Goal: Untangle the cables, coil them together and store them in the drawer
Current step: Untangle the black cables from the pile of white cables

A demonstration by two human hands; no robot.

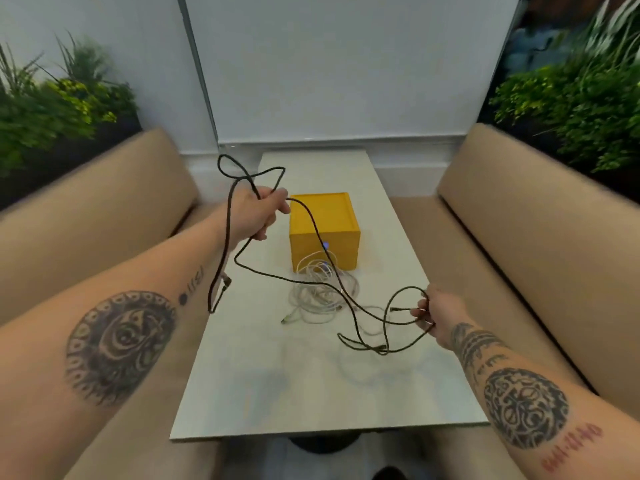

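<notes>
A long black cable (pixel 277 276) is strung in the air between my two hands above the table. My left hand (pixel 258 213) grips it high up, left of the yellow box, with loops standing above the fist and a doubled end hanging down beside my forearm. My right hand (pixel 437 315) pinches the other part low over the table's right side, with loops drooping to the tabletop. A tangled heap of white cables (pixel 320 293) lies on the table just in front of the yellow drawer box (pixel 323 232), whose drawers look closed.
The narrow white marble table (pixel 277 393) runs away from me between two tan upholstered benches (pixel 512 216). Green plants (pixel 581 98) stand behind both benches. A white wall closes the far end.
</notes>
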